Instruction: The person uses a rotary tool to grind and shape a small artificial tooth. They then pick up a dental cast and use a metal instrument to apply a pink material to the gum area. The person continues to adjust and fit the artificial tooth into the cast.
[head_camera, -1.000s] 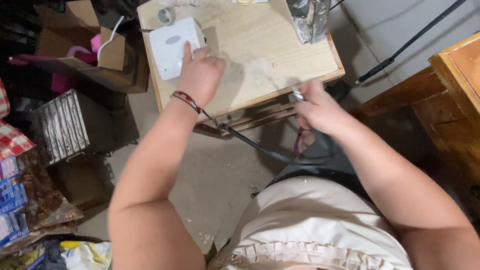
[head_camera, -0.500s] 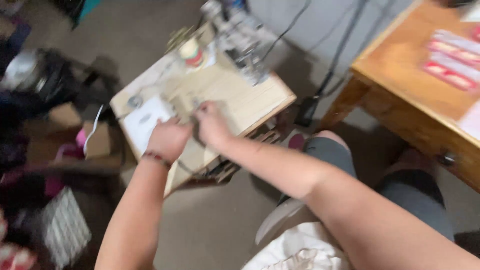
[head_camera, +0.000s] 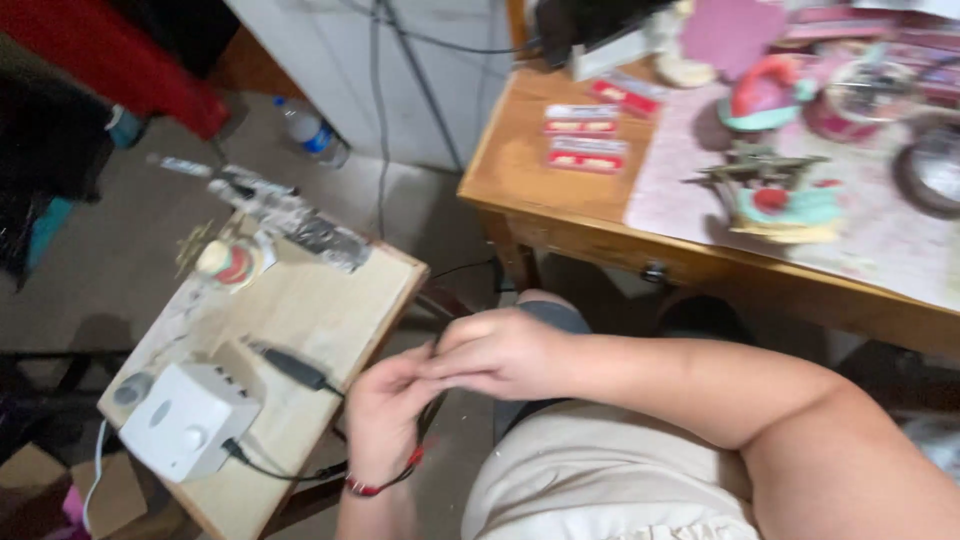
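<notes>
My left hand (head_camera: 385, 415), a red bracelet at its wrist, is curled beside the small wooden table's (head_camera: 330, 300) near edge. My right hand (head_camera: 500, 350) meets it fingertip to fingertip above my lap. Between the fingers runs a thin black cable (head_camera: 280, 470), which leads back to a white box device (head_camera: 185, 420) on the table's near corner. A black plug (head_camera: 290, 365) lies on the table just left of my left hand. What exactly the fingertips pinch is partly hidden.
A small jar with a red band (head_camera: 230, 262) and a long silver-wrapped object (head_camera: 300, 225) sit at the table's far end. A wooden desk (head_camera: 520, 190) with red packets, a pink mat and figurines stands to the right. A plastic bottle (head_camera: 310, 130) lies on the floor.
My view has swung to the right. My left hand has left the white box and both hands have come off the tabletop, meeting at its edge over my lap.
</notes>
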